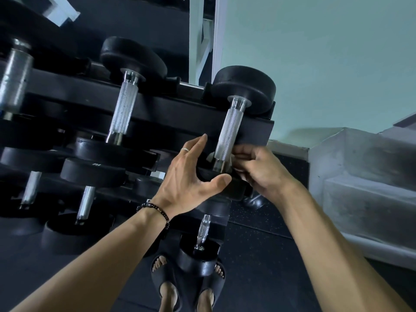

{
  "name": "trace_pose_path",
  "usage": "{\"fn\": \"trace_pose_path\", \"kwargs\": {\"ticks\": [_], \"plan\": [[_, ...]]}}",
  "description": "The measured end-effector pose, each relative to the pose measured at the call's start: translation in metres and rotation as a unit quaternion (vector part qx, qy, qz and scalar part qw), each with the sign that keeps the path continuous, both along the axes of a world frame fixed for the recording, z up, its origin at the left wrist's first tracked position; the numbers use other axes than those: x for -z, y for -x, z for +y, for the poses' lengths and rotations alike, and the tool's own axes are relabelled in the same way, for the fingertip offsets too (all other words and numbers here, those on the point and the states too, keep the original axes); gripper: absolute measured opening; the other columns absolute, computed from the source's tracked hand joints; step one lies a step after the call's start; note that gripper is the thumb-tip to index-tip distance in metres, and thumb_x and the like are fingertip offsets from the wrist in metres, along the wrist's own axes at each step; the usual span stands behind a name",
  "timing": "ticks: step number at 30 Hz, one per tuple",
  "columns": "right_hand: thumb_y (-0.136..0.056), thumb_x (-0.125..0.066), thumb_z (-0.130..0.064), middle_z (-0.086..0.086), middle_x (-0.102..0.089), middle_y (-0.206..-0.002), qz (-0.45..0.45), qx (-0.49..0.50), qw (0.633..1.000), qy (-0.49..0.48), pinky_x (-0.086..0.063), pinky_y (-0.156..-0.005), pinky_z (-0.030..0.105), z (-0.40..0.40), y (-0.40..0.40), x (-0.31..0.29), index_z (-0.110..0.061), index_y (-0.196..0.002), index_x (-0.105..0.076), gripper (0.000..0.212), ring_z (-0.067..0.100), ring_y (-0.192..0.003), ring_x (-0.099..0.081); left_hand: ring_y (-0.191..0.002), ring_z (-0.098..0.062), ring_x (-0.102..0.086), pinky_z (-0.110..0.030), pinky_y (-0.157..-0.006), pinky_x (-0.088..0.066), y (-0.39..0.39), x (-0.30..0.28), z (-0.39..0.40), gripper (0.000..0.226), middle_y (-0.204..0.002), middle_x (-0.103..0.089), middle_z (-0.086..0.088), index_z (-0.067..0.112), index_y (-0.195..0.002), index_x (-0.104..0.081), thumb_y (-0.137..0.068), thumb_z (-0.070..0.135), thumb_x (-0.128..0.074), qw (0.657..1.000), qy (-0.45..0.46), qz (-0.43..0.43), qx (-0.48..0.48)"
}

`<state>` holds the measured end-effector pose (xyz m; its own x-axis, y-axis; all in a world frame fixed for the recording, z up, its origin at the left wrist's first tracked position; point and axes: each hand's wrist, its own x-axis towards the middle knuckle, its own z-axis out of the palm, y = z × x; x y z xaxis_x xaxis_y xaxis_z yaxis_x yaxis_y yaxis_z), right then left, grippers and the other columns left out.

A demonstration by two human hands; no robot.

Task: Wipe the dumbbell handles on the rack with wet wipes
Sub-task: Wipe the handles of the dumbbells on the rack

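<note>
A black dumbbell rack (254,131) holds rows of black dumbbells with knurled silver handles. At the right end of the top row, one dumbbell's handle (230,129) runs down toward me. My right hand (258,170) is closed around the lower end of that handle with a white wet wipe (234,162) bunched in its fingers. My left hand (191,174) rests flat with fingers spread on that dumbbell's near black head (229,188), its thumb along the head's edge. It wears a ring and a bead bracelet.
Another top-row dumbbell handle (123,109) lies to the left, and a thicker one (14,75) at the far left. Lower rows hold smaller dumbbells (86,201). A mirror edge (202,37) stands behind. Grey concrete steps (360,176) rise on the right. My sandalled feet (186,287) stand on dark flooring.
</note>
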<state>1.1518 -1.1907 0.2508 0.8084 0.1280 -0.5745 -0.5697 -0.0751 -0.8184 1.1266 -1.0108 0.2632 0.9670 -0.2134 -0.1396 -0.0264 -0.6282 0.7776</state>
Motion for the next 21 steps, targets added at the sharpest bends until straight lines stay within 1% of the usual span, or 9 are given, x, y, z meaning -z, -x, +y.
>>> {"fn": "trace_pose_path", "kwargs": {"ticks": [3, 7, 8, 10, 13, 16, 18, 20, 21], "plan": [[-0.089, -0.055, 0.012, 0.009, -0.075, -0.09, -0.039, 0.023, 0.999, 0.013, -0.059, -0.081, 0.035, -0.004, -0.017, -0.005, -0.006, -0.099, -0.069, 0.024, 0.019, -0.082, -0.071, -0.141, -0.011, -0.034, -0.021, -0.107, -0.028, 0.0, 0.0, -0.001, 0.117, -0.156, -0.034, 0.002, 0.012, -0.154, -0.028, -0.061, 0.079, -0.051, 1.0, 0.004, 0.003, 0.002], [-0.092, -0.048, 0.012, 0.011, -0.076, -0.102, -0.055, 0.147, 0.983, -0.096, -0.056, -0.089, 0.038, 0.004, -0.033, -0.014, -0.002, -0.108, -0.067, 0.028, 0.025, -0.103, -0.071, -0.142, -0.013, -0.033, -0.025, -0.11, -0.03, 0.0, 0.001, 0.001, 0.117, -0.156, -0.033, 0.001, 0.012, -0.155, -0.027, -0.062, 0.079, -0.051, 1.0, 0.01, 0.007, 0.007], [-0.092, -0.049, 0.012, 0.011, -0.076, -0.103, -0.048, 0.136, 0.986, -0.086, -0.054, -0.092, 0.039, 0.005, -0.028, -0.012, -0.003, -0.107, -0.068, 0.028, 0.029, -0.105, -0.068, -0.142, -0.013, -0.033, -0.024, -0.109, -0.029, 0.0, 0.0, 0.001, 0.116, -0.156, -0.033, 0.001, 0.011, -0.155, -0.027, -0.062, 0.078, -0.051, 1.0, 0.013, 0.009, 0.009], [-0.092, -0.05, 0.012, 0.007, -0.075, -0.095, -0.023, 0.076, 0.996, -0.046, -0.049, -0.081, 0.037, 0.004, -0.011, -0.007, -0.008, -0.097, -0.07, 0.028, 0.031, -0.092, -0.063, -0.141, -0.013, -0.033, -0.022, -0.107, -0.028, 0.001, -0.002, 0.001, 0.116, -0.155, -0.034, 0.002, 0.011, -0.154, -0.027, -0.062, 0.078, -0.05, 1.0, 0.018, 0.008, 0.011], [-0.093, -0.058, 0.005, -0.007, -0.071, -0.074, -0.004, 0.019, 0.999, 0.026, -0.051, -0.07, 0.024, 0.0, 0.007, -0.014, -0.018, -0.087, -0.068, 0.026, 0.009, -0.071, -0.065, -0.14, -0.012, -0.035, -0.019, -0.104, -0.028, 0.003, -0.002, 0.0, 0.116, -0.155, -0.034, 0.002, 0.012, -0.154, -0.027, -0.061, 0.078, -0.05, 1.0, 0.016, 0.008, 0.011], [-0.091, -0.064, 0.002, -0.005, -0.074, -0.081, -0.074, 0.06, 0.99, 0.101, -0.056, -0.068, 0.021, -0.003, 0.015, -0.03, -0.023, -0.088, -0.071, 0.026, 0.004, -0.072, -0.07, -0.138, -0.01, -0.034, -0.016, -0.1, -0.027, 0.002, -0.004, -0.002, 0.113, -0.154, -0.033, 0.005, 0.017, -0.155, -0.026, -0.063, 0.076, -0.057, 0.999, 0.011, 0.021, 0.025], [-0.09, -0.066, 0.001, -0.005, -0.075, -0.081, -0.119, 0.139, 0.977, 0.106, -0.058, -0.071, 0.023, -0.001, 0.022, -0.042, -0.024, -0.089, -0.073, 0.026, 0.005, -0.076, -0.071, -0.134, -0.003, -0.035, -0.009, -0.097, -0.025, 0.002, -0.007, -0.003, 0.1, -0.151, -0.035, 0.009, 0.019, -0.152, -0.03, -0.072, 0.065, -0.071, 0.999, 0.017, 0.024, 0.044], [-0.089, -0.068, 0.0, -0.006, -0.075, -0.08, -0.137, 0.205, 0.965, 0.085, -0.058, -0.072, 0.025, 0.003, 0.03, -0.053, -0.023, -0.089, -0.075, 0.024, 0.007, -0.077, -0.071, -0.122, 0.008, -0.039, 0.0, -0.096, -0.029, 0.0, -0.011, -0.002, 0.076, -0.141, -0.042, 0.016, 0.023, -0.145, -0.043, -0.081, 0.051, -0.072, 0.997, 0.048, 0.0, 0.057], [-0.088, -0.068, 0.0, -0.005, -0.076, -0.081, -0.141, 0.223, 0.962, 0.071, -0.058, -0.072, 0.025, 0.006, 0.034, -0.058, -0.022, -0.088, -0.075, 0.024, 0.009, -0.078, -0.071, -0.118, 0.009, -0.044, -0.004, -0.098, -0.033, -0.002, -0.014, -0.002, 0.064, -0.135, -0.049, 0.017, 0.025, -0.14, -0.05, -0.085, 0.049, -0.07, 0.996, 0.07, -0.02, 0.059]]}}
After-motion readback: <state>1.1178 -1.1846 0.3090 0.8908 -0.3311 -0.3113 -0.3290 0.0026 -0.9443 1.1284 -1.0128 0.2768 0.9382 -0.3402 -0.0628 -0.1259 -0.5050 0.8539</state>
